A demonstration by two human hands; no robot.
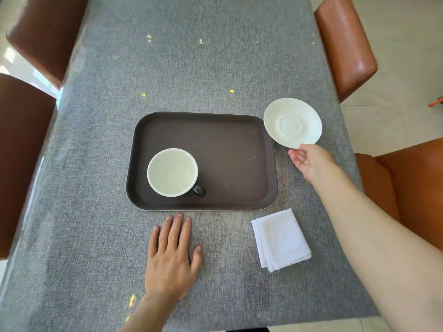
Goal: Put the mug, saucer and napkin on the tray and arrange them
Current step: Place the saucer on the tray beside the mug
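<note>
In the head view we see a dark brown rectangular tray point(227, 144) with rounded corners lying on the grey-clothed counter point(96, 164), and we place everything else against it. The mug point(172, 172), white inside with a black handle pointing toward the tray's near edge, stands upright in the tray's near left part. The saucer point(292, 122) is plain white with a shallow centre ring; it is tilted, just off the tray's far right corner, and our right hand point(311, 162) holds it by its near rim, thumb on top and fingers point(293, 155) curled beneath. The napkin point(281, 239), white cloth folded into a layered square, lies on the counter beyond the tray's near right corner. Our left hand point(171, 257) rests palm down just before the tray's near edge, fingers spread flat, holding nothing. Brown leather chairs point(345, 44) flank the counter.
</note>
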